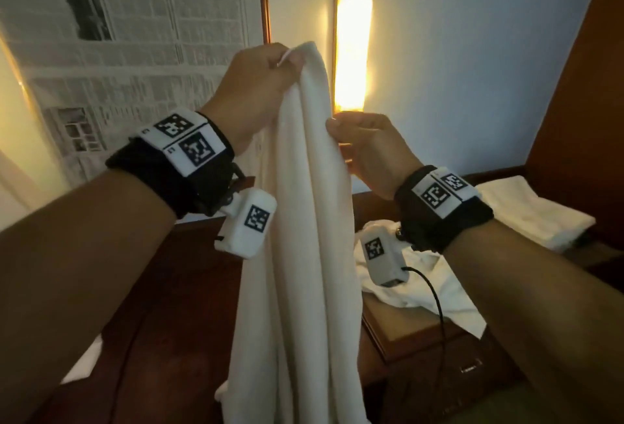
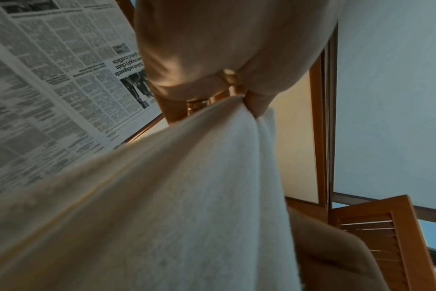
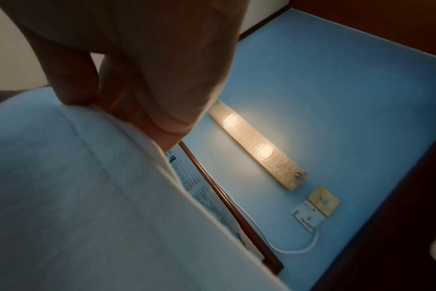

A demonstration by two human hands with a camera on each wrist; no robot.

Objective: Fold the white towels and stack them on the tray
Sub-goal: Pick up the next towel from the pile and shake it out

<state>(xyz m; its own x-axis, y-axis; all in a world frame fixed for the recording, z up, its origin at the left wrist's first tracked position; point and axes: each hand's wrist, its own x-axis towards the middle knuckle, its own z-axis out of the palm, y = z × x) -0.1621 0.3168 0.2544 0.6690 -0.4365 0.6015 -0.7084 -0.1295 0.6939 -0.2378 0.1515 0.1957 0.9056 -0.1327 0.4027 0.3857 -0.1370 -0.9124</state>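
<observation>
A long white towel (image 1: 304,254) hangs lengthwise in front of me, its lower end out of view. My left hand (image 1: 266,75) grips its top corner, raised high; the left wrist view shows the fingers (image 2: 256,104) pinching the bunched towel (image 2: 187,196). My right hand (image 1: 358,143) pinches the towel's right edge lower down, the thumb on the cloth; the right wrist view shows fingers (image 3: 162,126) closed on the towel (image 3: 75,196). A folded white towel (image 1: 526,210) lies at the right. A crumpled white towel (image 1: 422,288) lies on a brown tray (image 1: 405,332).
A lit wall lamp (image 1: 353,52) is straight ahead. A framed newspaper print (image 1: 118,52) hangs on the left wall. Dark wooden furniture (image 1: 175,322) lies below my arms. A wall socket and cable (image 3: 309,214) sit under the lamp.
</observation>
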